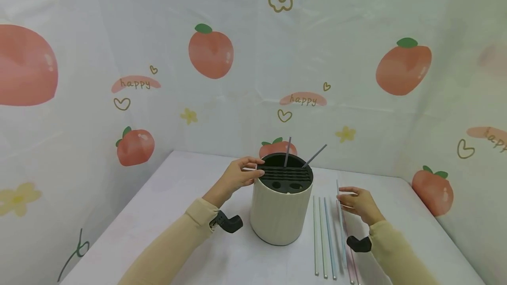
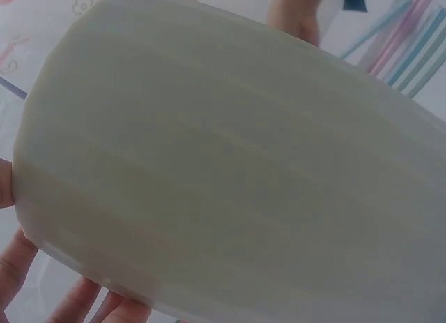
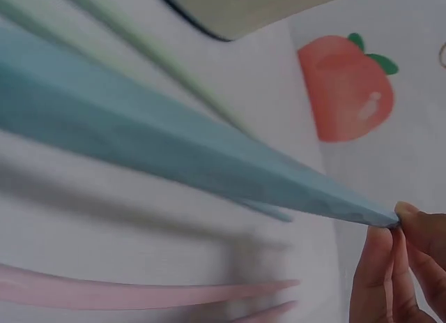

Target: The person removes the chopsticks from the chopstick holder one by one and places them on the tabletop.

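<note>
Right hand: my right hand (image 1: 358, 203) has thumb and fingertips pinched narrowly on one blue chopstick (image 3: 174, 148), near its far end.
Left hand: my left hand (image 1: 233, 178) is loosely spread, fingertips resting at the rim of the holder (image 1: 281, 214).
Held blue chopstick: it hangs above the table (image 1: 222, 250), left of my right wrist and outside the holder, which stands upright between my hands.
Its long axis: it runs from my fingertips back toward my body, roughly in line with the chopsticks lying below it; the far end points away from me, toward the back wall. I cannot tell whether its near end touches anything.
Purple chopsticks, done: two purple chopsticks (image 1: 314, 155) stand in the holder's rear opening, ahead of my left fingertips; one is nearly upright, the other leans toward my right-hand side. Their lower ends are hidden.
Other chopsticks, left: two green chopsticks (image 1: 315, 236) and another blue chopstick (image 1: 329, 236) lie left of my right hand; two pink chopsticks (image 3: 139, 289) lie beneath it.
Progress: by my judgement an early stage, one colour pair in, the blue just begun, green and pink untouched.
</note>
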Demonstrator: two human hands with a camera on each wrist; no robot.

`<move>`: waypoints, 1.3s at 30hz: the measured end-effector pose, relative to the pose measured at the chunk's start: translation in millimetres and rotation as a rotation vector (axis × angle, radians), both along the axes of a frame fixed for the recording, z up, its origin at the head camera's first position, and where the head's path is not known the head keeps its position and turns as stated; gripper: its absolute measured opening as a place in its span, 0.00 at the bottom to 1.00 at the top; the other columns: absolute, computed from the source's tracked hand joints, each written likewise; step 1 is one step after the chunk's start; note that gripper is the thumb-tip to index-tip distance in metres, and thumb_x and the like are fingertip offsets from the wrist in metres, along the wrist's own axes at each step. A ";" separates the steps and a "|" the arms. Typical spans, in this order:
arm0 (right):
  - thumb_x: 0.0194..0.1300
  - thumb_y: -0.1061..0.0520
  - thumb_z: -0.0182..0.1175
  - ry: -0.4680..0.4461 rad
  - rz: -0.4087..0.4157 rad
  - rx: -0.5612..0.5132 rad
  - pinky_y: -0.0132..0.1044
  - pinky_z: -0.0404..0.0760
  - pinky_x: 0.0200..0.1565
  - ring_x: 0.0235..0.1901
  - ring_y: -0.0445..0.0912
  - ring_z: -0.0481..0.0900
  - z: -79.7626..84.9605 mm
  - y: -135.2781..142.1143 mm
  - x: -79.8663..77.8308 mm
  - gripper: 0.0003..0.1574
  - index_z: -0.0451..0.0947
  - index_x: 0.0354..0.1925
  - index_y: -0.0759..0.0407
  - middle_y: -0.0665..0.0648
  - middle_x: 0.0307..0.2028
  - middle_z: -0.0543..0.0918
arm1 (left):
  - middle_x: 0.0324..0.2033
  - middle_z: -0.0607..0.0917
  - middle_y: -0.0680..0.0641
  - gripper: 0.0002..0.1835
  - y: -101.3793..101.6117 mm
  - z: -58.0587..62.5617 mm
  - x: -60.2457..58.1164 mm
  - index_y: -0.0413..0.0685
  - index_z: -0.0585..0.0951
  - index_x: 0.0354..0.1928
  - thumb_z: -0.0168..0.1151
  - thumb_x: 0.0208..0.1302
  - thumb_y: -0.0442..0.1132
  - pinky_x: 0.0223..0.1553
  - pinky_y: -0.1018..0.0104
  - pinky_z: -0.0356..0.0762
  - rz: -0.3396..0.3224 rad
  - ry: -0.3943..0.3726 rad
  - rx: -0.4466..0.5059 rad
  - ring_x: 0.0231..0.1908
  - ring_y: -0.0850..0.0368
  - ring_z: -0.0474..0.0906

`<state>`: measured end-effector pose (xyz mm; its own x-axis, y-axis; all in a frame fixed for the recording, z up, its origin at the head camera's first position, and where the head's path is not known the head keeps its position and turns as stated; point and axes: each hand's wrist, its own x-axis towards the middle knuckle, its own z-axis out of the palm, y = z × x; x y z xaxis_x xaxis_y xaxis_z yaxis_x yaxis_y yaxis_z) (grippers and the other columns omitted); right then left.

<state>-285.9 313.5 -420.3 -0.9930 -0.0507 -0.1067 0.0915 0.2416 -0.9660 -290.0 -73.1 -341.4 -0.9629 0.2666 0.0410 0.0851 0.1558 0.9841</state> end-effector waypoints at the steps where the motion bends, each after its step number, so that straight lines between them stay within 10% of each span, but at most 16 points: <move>1: 0.66 0.63 0.61 -0.015 -0.009 0.008 0.34 0.85 0.39 0.34 0.41 0.85 -4.9 -0.9 0.6 0.35 0.61 0.63 0.80 0.51 0.36 0.86 | 0.58 0.74 0.39 0.19 0.0 -0.1 -0.1 0.48 0.81 0.54 0.68 0.61 0.39 0.52 0.54 0.80 -0.001 0.001 -0.001 0.56 0.46 0.74; 39: 0.55 0.68 0.67 -0.078 -0.174 0.300 0.34 0.84 0.28 0.24 0.41 0.79 -35.7 -25.0 3.2 0.20 0.74 0.45 0.77 0.63 0.32 0.80 | 0.58 0.74 0.38 0.18 -0.4 -1.7 -0.3 0.49 0.81 0.53 0.68 0.61 0.39 0.52 0.54 0.80 -0.003 0.012 0.004 0.56 0.46 0.74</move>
<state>-282.8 288.5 -456.0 -0.9722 0.1637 -0.1672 0.2271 0.4875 -0.8431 -290.3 -73.5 -343.2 -0.9615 0.2694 0.0536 0.0972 0.1513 0.9837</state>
